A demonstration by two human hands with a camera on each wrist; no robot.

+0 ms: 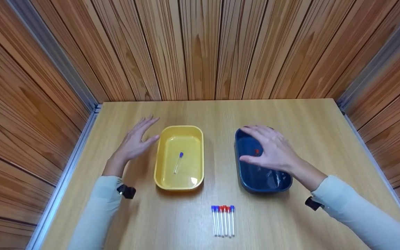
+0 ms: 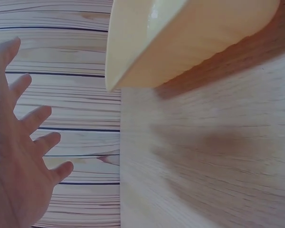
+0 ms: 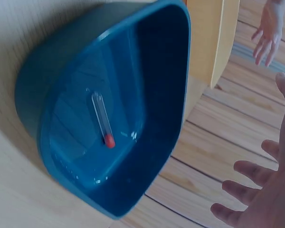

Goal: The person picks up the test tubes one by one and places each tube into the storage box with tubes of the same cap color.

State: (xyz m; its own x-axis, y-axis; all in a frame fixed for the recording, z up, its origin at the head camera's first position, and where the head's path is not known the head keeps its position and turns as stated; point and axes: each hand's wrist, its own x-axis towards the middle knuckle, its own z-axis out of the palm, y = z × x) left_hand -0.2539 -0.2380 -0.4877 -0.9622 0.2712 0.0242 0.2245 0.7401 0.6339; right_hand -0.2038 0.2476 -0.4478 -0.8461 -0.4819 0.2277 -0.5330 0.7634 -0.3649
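My left hand (image 1: 134, 142) hovers at the left side of the yellow tray (image 1: 159, 166), fingers spread and holding nothing. Inside that tray lies one clear tube with a blue cap (image 1: 181, 155). Over the dark blue tray (image 1: 260, 189) my right hand (image 1: 273, 149) hangs with spread fingers, also holding nothing. The right wrist view shows a clear tube with a red cap (image 3: 109, 140) on that tray's floor; in the head view the hand partly covers it. Several more capped tubes (image 1: 223, 222), some blue and some red, lie side by side in a row near the table's front.
The two trays stand apart on a light wooden table (image 1: 217, 146). Wood-plank walls (image 1: 200, 52) enclose the back and both sides, with metal rails (image 1: 64, 173) along the side edges. A small black camera (image 1: 126, 191) sits on the left wrist and another (image 1: 314, 203) on the right.
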